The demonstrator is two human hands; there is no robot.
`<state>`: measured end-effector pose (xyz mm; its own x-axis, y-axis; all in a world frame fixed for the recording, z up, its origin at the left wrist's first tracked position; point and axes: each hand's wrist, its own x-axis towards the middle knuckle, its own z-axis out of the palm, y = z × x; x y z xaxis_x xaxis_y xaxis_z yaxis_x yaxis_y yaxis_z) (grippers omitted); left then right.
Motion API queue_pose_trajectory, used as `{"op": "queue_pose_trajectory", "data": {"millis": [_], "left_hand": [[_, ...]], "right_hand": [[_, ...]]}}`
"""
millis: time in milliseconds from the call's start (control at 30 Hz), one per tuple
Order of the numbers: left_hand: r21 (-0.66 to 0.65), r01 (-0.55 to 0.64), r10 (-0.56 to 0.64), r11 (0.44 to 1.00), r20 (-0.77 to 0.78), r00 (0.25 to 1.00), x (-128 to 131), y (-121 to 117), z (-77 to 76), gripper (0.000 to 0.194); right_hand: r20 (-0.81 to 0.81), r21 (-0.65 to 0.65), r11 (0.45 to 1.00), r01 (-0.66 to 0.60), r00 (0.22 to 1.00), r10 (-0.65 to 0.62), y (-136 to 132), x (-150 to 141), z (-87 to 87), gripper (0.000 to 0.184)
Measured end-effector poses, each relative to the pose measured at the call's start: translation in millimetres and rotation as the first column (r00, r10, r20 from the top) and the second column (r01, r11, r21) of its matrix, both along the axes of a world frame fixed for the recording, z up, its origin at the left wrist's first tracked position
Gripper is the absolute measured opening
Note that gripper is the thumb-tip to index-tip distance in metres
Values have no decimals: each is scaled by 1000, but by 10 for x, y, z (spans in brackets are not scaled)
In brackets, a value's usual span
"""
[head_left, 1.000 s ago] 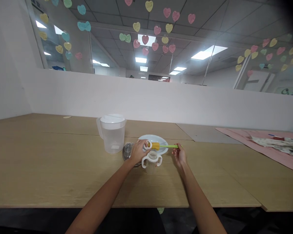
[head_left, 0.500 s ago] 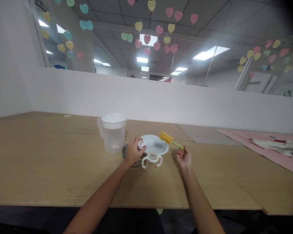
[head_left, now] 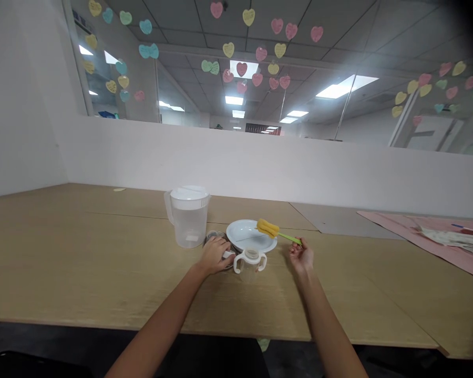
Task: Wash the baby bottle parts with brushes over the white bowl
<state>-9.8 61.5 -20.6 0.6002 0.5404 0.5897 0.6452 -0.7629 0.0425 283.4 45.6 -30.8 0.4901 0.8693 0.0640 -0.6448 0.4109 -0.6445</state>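
My left hand (head_left: 214,255) is closed on a white bottle collar (head_left: 228,254), low over a round metal tray (head_left: 230,266) that it mostly covers. In my right hand (head_left: 301,255) is the green handle of a sponge bottle brush (head_left: 268,228). The brush's yellow head hovers over the right rim of a white oval dish (head_left: 242,229). Between my hands stands a clear baby bottle (head_left: 249,269), upright and uncapped, with a white two-handled ring around its neck.
A lidded clear plastic pitcher (head_left: 189,223) holding water stands behind my left hand. A small clear cup (head_left: 212,234) shows on the tray's far side. Farther right, a pink cloth (head_left: 402,231) carries patterned fabric. A white wall (head_left: 260,165) bounds the table at the back.
The brush head has come out of the white collar, up and to the right. My left hand has carried the collar left and down to the metal tray. The view has shifted slightly.
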Motion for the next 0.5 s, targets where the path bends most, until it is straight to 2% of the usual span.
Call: {"op": "queue_pose_trajectory", "data": {"millis": [267, 500], "left_hand": [[-91, -38, 39, 995, 12, 999, -13, -34, 37, 12], [-122, -53, 54, 991, 4, 999, 4, 14, -5, 8]], "right_hand": [[-2, -41, 999, 22, 1000, -22, -2, -20, 9, 16], [56, 0, 1000, 27, 998, -27, -5, -24, 4, 18]]}}
